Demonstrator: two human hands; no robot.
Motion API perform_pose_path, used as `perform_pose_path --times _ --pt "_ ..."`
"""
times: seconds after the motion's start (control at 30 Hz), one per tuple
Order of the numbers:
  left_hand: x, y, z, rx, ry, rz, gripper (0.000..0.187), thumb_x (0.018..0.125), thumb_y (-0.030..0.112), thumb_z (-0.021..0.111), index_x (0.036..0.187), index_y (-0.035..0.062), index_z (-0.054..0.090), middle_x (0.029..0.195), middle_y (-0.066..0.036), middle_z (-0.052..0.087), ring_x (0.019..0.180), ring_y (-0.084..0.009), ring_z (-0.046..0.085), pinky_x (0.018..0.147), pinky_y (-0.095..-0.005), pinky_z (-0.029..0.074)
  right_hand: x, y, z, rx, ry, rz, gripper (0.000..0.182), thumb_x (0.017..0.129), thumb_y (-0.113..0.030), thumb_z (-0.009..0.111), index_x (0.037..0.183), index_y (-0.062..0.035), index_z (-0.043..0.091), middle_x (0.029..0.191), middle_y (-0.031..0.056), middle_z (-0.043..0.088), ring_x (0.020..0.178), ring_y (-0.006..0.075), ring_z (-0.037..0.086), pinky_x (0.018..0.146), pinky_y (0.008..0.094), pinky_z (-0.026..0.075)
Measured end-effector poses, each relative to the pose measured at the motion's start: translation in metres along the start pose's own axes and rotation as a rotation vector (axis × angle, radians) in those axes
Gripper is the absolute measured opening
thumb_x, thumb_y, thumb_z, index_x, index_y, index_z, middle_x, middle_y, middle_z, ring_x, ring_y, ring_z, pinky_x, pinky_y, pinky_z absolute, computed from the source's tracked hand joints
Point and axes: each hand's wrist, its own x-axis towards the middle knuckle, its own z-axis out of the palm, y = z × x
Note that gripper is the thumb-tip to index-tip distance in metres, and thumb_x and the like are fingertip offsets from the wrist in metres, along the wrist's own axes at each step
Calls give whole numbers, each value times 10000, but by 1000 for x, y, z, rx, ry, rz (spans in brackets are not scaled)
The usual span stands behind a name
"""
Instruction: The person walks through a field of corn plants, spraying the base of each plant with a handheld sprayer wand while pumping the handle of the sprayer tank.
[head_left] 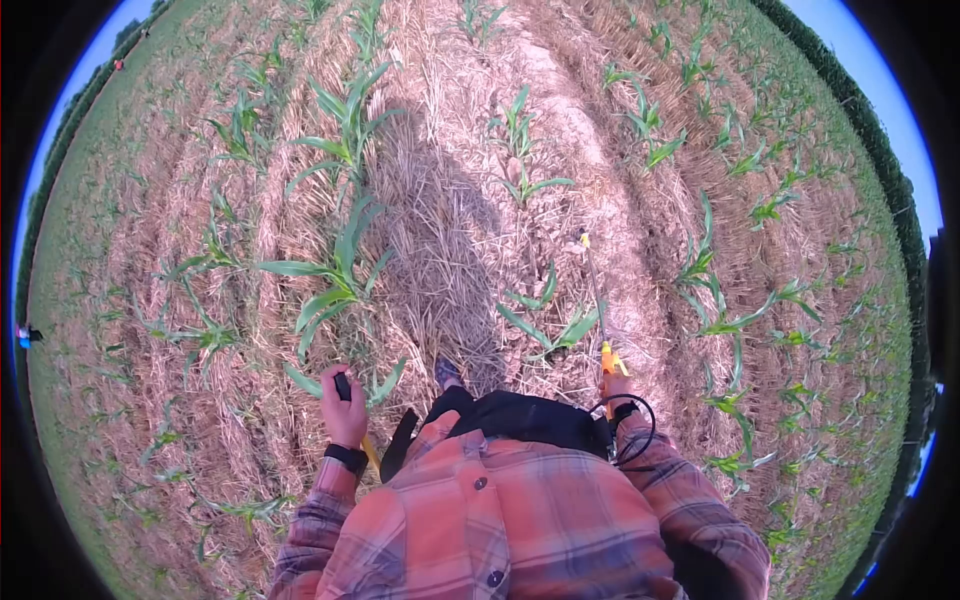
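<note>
My left hand (pixel 345 418) is closed around the black grip of a pump lever (pixel 343 386), and a yellow part of the lever (pixel 371 454) shows beside my wrist. My right hand (pixel 617 386) is wrapped around the yellow handle of a spray wand (pixel 609 356). Its thin lance reaches forward over the ground to a small yellow-and-white nozzle (pixel 585 241). A black hose (pixel 652 428) loops around by my right wrist. Just left of the lance grows a young maize plant (pixel 553 335), and another maize plant (pixel 340 285) stands ahead of my left hand.
Rows of young maize run away from me on both sides, with dry straw (pixel 440 260) and bare soil (pixel 570 110) between them. My shoe (pixel 448 373) shows below my waist. Far off at the left edge is a person (pixel 26 335). Dark trees line the field's edge.
</note>
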Motion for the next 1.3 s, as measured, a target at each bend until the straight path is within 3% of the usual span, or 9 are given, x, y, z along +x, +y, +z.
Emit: perform_pose_path --times 0.23,0.33,0.4,0.67,0.83,0.93,1.03,1.17,1.3 --pt "64 -24 6 -41 -39 -73 229 716 21 503 936 58 451 715 -53 481 622 -124 448 581 -252 378 -7 -43 82 -316 -240 -242 243 768 -267 510 656 -51 521 487 42 484 373 110 456 316 266 338" --pt "83 -23 7 -29 -25 9 222 730 38 502 942 67 444 623 -30 439 519 -105 415 484 -250 358 -20 -67 106 -521 -319 -423 282 767 -307 506 665 -46 536 536 31 539 444 119 511 424 252 397" --pt "94 -25 8 -20 -21 59 220 732 36 500 942 67 443 618 -25 433 513 -100 407 475 -246 349 -25 -86 119 -763 -460 -570 340 729 -366 521 738 -29 557 636 142 559 610 283 554 557 370 409" --pt "115 4 -33 -218 18 -35 232 734 -24 479 948 50 431 725 1 425 610 -66 377 561 -202 334 -36 -166 151 -928 -920 -835 305 767 -355 469 829 -63 528 736 153 559 707 311 547 615 389 401" --pt "109 36 -80 -364 156 -49 215 749 -37 451 946 38 409 730 -3 409 608 -61 358 569 -196 331 -5 -187 175 -860 -1027 -809 254 767 -303 468 829 -65 530 753 147 562 745 301 551 637 363 409" --pt "141 26 -49 -203 195 -3 206 751 -19 457 948 28 419 755 -16 417 612 -82 357 565 -209 331 23 -209 192 -773 -1097 -552 257 768 -290 453 870 -74 547 841 144 566 833 277 543 689 338 402" --pt "194 10 17 -59 179 74 219 750 2 468 964 22 427 742 -21 417 613 -96 354 551 -211 320 61 -222 199 -891 -975 -823 263 768 -293 451 876 -75 552 851 150 565 839 290 539 702 349 400" --pt "235 38 63 26 98 14 200 742 13 477 937 40 444 760 -16 408 649 -87 370 602 -220 342 96 -251 189 -954 -803 -734 354 725 -382 483 874 -72 566 851 166 574 808 326 543 697 402 410" --pt "271 53 99 90 97 139 201 742 29 489 938 42 450 743 -25 423 640 -88 395 572 -231 348 143 -251 170 -761 -552 -628 363 732 -386 535 839 -41 572 681 137 579 588 247 573 532 331 426"
